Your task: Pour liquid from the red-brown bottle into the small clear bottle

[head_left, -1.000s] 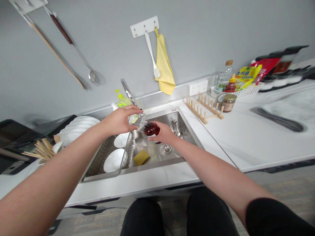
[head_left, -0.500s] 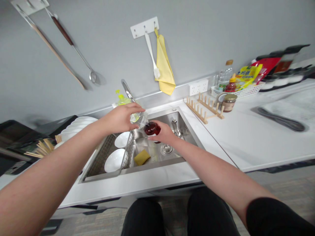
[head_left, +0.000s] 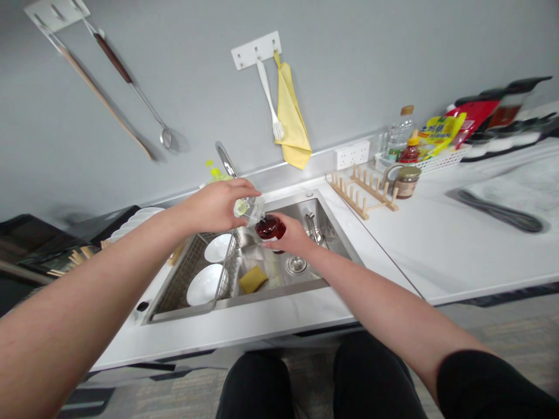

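Observation:
Over the sink (head_left: 321,203), my left hand (head_left: 220,203) is closed round a clear bottle (head_left: 254,210), which lies tilted to the right. Its narrow neck meets the top of a dark red bottle (head_left: 267,228), or comes very close to it; I cannot tell which. My right hand (head_left: 293,235) grips that dark red bottle from the right side. Below both hands a yellow sponge (head_left: 253,279) lies in the basin. White bowls (head_left: 206,284) sit in a wire basket (head_left: 225,273) on the sink's left side.
Behind my left hand stand the faucet (head_left: 225,157) and a yellow-green pump bottle (head_left: 215,171). A wooden rack (head_left: 364,195) and a lidded jar (head_left: 407,182) are on the right counter. Stacked plates (head_left: 137,224) and chopsticks (head_left: 78,256) stand left, partly behind my forearm.
My left hand and the clear bottle have shifted slightly right, and my left forearm has moved a little. The right hand keeps the dark red bottle in nearly the same place.

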`<action>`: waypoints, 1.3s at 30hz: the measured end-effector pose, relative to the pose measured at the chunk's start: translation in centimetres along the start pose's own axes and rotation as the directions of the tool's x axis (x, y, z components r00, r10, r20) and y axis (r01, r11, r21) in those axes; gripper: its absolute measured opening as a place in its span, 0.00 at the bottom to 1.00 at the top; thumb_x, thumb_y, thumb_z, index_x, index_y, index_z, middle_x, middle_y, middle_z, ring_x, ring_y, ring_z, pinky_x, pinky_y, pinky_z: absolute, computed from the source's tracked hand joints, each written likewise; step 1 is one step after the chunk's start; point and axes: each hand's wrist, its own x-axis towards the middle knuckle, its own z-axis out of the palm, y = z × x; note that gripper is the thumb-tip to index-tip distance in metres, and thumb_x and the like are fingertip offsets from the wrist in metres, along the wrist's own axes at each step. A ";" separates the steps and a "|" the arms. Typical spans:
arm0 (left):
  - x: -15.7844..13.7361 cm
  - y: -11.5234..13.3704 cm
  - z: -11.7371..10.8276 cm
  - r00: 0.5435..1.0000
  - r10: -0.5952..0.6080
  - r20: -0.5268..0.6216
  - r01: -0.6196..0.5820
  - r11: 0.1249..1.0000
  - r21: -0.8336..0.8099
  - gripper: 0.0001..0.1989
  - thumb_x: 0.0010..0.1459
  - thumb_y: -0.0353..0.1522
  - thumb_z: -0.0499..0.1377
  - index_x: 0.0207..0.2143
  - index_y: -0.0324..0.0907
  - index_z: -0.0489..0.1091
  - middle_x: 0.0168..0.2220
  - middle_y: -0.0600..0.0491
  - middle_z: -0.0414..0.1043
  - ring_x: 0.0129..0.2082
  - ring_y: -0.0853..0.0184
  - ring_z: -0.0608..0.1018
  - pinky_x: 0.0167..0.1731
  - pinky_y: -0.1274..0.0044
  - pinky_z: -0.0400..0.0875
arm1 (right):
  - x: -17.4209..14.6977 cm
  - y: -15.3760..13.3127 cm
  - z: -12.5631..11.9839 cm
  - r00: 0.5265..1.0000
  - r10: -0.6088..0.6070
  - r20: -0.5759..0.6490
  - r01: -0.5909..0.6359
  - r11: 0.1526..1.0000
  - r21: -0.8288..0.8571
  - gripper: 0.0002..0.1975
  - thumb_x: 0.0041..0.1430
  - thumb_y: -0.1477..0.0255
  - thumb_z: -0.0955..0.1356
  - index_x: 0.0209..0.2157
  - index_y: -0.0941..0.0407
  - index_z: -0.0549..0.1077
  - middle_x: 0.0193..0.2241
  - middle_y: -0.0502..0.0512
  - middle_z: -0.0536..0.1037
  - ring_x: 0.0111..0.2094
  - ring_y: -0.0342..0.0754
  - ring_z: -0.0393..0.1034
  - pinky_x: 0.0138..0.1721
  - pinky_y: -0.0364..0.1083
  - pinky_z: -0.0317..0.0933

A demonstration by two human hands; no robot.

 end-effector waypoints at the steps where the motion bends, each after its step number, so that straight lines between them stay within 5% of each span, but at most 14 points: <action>1: 0.1 0.1 -0.2 1.000 0.002 0.002 -0.002 1.000 0.006 0.36 0.57 0.42 0.73 0.68 0.47 0.80 0.64 0.43 0.80 0.62 0.46 0.83 0.66 0.57 0.77 | 0.0 -0.1 0.0 1.000 -0.004 -0.005 0.004 1.000 -0.003 0.45 0.45 0.57 0.88 0.64 0.49 0.79 0.56 0.58 0.88 0.54 0.63 0.86 0.62 0.62 0.77; 39: 2.7 1.2 -1.9 0.990 0.003 0.141 -0.026 0.986 0.163 0.38 0.54 0.37 0.72 0.69 0.50 0.79 0.67 0.46 0.79 0.64 0.45 0.82 0.67 0.59 0.76 | 0.2 -0.4 -0.1 0.998 0.004 -0.055 -0.006 0.999 -0.040 0.45 0.45 0.58 0.88 0.64 0.49 0.80 0.57 0.60 0.88 0.56 0.65 0.85 0.64 0.65 0.76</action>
